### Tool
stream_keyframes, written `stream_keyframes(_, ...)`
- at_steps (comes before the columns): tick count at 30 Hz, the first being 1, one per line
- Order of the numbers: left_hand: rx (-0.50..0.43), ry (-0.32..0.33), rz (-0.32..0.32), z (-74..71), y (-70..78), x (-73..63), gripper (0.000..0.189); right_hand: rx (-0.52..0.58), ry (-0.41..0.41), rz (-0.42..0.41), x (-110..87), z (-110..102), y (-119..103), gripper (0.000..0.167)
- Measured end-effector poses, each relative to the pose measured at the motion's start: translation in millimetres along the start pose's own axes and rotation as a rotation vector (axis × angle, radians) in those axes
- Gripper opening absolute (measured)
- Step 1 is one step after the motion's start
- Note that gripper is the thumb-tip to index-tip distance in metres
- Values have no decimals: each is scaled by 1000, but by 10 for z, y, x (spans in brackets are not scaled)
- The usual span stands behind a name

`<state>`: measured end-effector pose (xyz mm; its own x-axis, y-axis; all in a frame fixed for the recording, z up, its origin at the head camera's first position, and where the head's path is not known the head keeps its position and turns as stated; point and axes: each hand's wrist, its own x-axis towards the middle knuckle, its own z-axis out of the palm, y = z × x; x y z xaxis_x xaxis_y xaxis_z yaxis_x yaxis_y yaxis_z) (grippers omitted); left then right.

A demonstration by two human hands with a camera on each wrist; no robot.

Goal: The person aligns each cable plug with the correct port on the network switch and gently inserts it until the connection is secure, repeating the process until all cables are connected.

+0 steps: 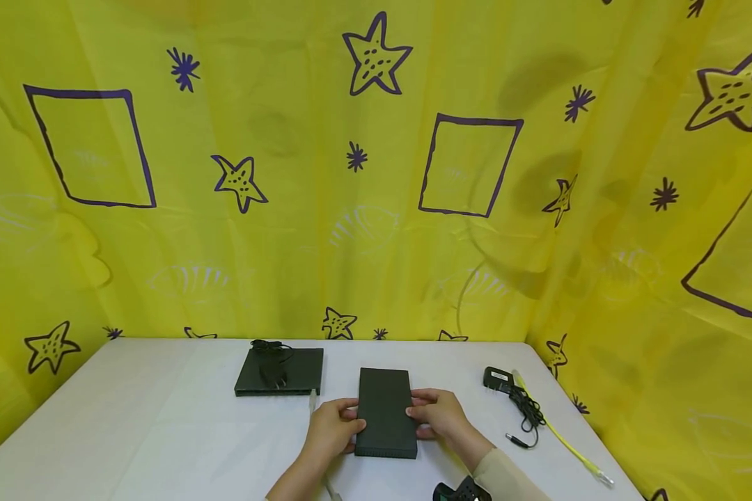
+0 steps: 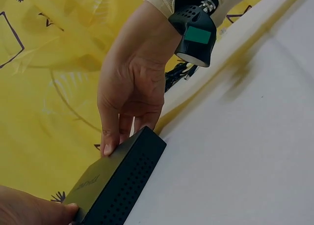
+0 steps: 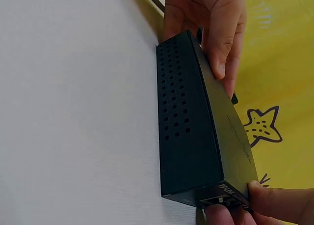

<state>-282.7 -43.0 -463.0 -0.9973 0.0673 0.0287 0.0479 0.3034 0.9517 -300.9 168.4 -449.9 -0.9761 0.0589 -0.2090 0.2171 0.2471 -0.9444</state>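
Observation:
A flat black network switch [image 1: 386, 412] lies between my two hands at the front middle of the table. Small square vent holes run along its side in both wrist views, and the right wrist view shows a port in its end under pale lettering. My left hand [image 1: 331, 430] grips the left edge, thumb on top. On the opposite edge my right hand [image 1: 440, 415] holds it, its thumb also on the top face and the fingers lower down. Whether the switch touches the table or is slightly raised, I cannot tell.
Back left, a second black box [image 1: 307, 369] carries a bundled black cable with a plug [image 1: 274, 369]. A pale network cable [image 1: 313, 401] runs beneath my left arm. To the right lie a black power adapter [image 1: 498, 379] with coiled lead and a yellow network cable [image 1: 567, 445]. A yellow curtain [image 1: 307, 243] hangs behind.

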Motion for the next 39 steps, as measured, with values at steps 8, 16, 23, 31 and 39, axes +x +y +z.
stream_keyframes(8, -26, -9, -22, -19, -6, 57, 42, -8, -16, 91, 197, -69, -152, 37)
stream_keyframes(16, -32, -5, -35, -4, -3, 52, 42, 50, 12, 121, 516, -99, -355, 42)
stream_keyframes(23, -31, -1, -41, -2, -4, 51, 41, 57, 12, 106, 629, -15, -296, 34)
stream_keyframes(31, -7, -4, -26, 29, -2, 97, 41, 11, 29, 80, 633, -71, -265, 28)
stream_keyframes(39, 58, -25, -50, 5, 18, 225, 31, 47, 57, 67, 539, -203, -172, 28)
